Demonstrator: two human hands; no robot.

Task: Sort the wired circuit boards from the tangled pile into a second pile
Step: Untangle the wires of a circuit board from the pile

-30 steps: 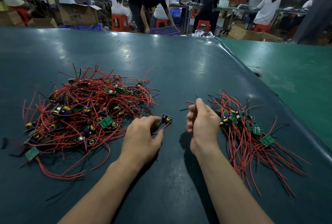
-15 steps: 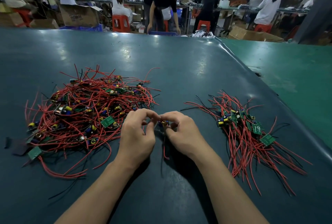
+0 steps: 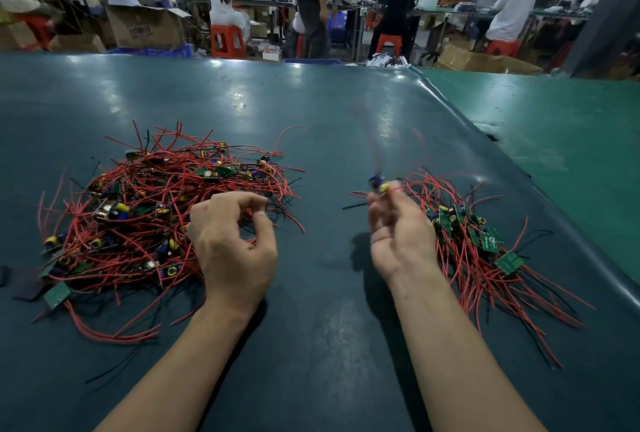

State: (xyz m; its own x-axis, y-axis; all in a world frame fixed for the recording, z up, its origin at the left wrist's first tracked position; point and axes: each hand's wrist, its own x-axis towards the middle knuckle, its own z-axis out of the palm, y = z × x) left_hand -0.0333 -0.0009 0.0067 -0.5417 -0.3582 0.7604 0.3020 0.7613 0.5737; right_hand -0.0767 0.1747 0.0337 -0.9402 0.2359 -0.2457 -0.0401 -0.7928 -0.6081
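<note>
A big tangled pile of small green circuit boards with red and black wires lies at the left of the dark green table. A smaller second pile lies at the right. My right hand is raised beside the second pile and pinches one wired circuit board at its fingertips; the board and its wires are motion-blurred. My left hand hovers at the right edge of the tangled pile with fingers curled; no board shows in it.
The dark table stretches far ahead; its right edge drops off to a lighter green surface. Beyond the far edge, people work at benches among cardboard boxes and red stools.
Both hands met at the middle on one board; now they have parted. The right hand has carried the board right and up toward the second pile, the left has gone back to the tangled pile.
</note>
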